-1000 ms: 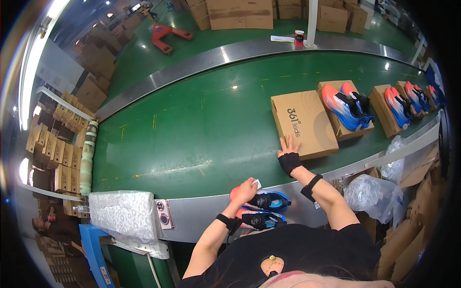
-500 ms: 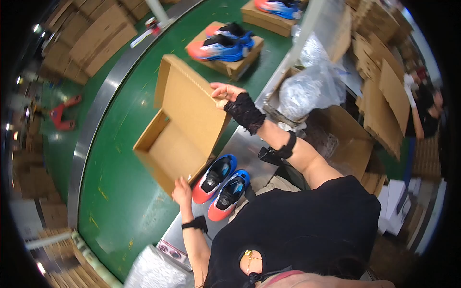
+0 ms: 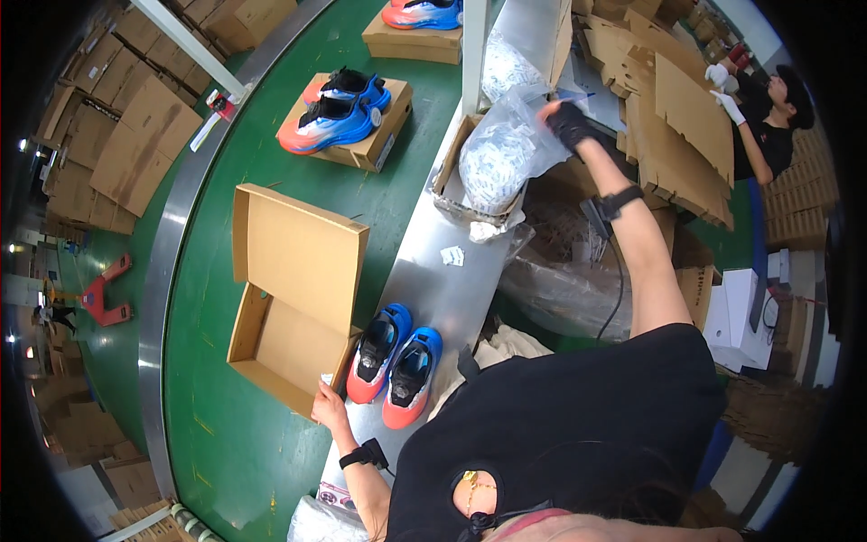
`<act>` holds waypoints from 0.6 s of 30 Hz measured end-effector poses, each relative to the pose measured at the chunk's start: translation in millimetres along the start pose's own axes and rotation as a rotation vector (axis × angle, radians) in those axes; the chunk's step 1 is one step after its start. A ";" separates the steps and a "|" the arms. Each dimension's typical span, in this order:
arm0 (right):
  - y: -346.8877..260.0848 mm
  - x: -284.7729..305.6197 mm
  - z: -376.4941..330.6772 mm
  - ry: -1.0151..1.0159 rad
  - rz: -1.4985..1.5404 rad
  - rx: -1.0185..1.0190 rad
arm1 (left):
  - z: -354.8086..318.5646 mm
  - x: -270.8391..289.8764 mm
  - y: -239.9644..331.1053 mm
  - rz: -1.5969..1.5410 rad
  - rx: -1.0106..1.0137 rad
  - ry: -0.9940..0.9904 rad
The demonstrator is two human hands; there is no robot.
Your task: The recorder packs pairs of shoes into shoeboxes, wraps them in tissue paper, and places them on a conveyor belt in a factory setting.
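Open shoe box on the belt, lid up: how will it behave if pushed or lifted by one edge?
The open cardboard box is empty, so probably light and quick to slide on the smooth green belt. Its raised lid likely flops and shifts balance backward. The left hand grips only a front corner; thin walls may flex there.

Bright, even overhead light; soft shadows. Glare streaks the curved grey metal conveyor rim point(image 3: 158, 271). Fisheye bending and black vignette at edges; far right slightly blurred.
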State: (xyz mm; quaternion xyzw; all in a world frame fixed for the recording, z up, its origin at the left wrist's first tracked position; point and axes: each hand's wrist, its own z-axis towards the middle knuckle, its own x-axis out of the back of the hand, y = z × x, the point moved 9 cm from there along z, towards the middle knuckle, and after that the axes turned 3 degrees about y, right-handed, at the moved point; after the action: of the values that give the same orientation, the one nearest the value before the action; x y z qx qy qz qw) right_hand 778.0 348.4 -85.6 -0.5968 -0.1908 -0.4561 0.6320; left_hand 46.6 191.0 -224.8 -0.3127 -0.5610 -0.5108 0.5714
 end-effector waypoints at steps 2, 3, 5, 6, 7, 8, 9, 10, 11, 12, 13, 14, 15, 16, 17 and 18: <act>79.7 -88.9 10.5 -0.158 0.165 -0.201 | 2.1 2.5 1.2 -0.059 0.012 -0.008; 120.3 -131.1 8.7 -0.120 0.580 -0.453 | 1.6 2.5 -0.7 -0.110 0.033 -0.023; 100.4 -165.0 18.7 -0.110 0.495 -0.304 | -1.6 1.7 -9.9 -0.148 0.051 -0.045; 74.3 -185.7 21.5 -0.097 0.408 -0.159 | -5.3 3.9 -15.5 -0.164 0.076 -0.046; 59.5 -195.8 23.0 -0.078 0.318 -0.016 | -5.5 5.1 -16.7 -0.182 0.097 -0.047; 50.1 -200.6 33.9 -0.052 0.223 0.122 | -4.1 8.1 -10.2 -0.182 0.094 -0.044; 72.4 -197.1 -5.3 -0.038 0.135 0.266 | -9.1 14.3 -9.5 -0.213 0.141 -0.039; 27.9 -220.3 37.5 -0.004 0.027 0.391 | -7.7 16.7 -2.7 -0.258 0.161 -0.046; 14.0 -243.2 43.2 0.011 -0.063 0.537 | -13.4 17.6 -4.1 -0.252 0.174 -0.039; 49.7 -222.2 -15.4 0.029 -0.155 0.684 | -18.8 25.8 -5.2 -0.299 0.161 0.063; 47.4 -229.3 -18.7 0.052 -0.257 0.826 | -22.0 33.4 -4.9 -0.353 0.142 0.162; 36.7 -227.8 -15.8 0.047 -0.247 0.834 | -24.5 35.9 -5.4 -0.346 0.151 0.167; 45.7 -206.8 -15.4 0.029 -0.007 0.665 | -26.9 37.3 -9.3 -0.381 0.193 0.155; 58.0 -182.7 -19.8 0.012 0.227 0.487 | -28.6 40.7 -12.5 -0.418 0.228 0.145; 81.0 -154.9 -35.3 -0.004 0.453 0.303 | -29.3 45.3 -12.7 -0.417 0.231 0.152; 94.9 -136.3 -44.2 -0.021 0.673 0.113 | -30.6 48.0 -15.5 -0.500 0.262 0.157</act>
State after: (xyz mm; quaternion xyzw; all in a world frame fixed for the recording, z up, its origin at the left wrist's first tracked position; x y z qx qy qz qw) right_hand 771.2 342.7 -257.3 -0.5948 -0.0144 -0.2044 0.7773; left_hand 34.7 146.9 -187.4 -0.0481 -0.6360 -0.5815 0.5050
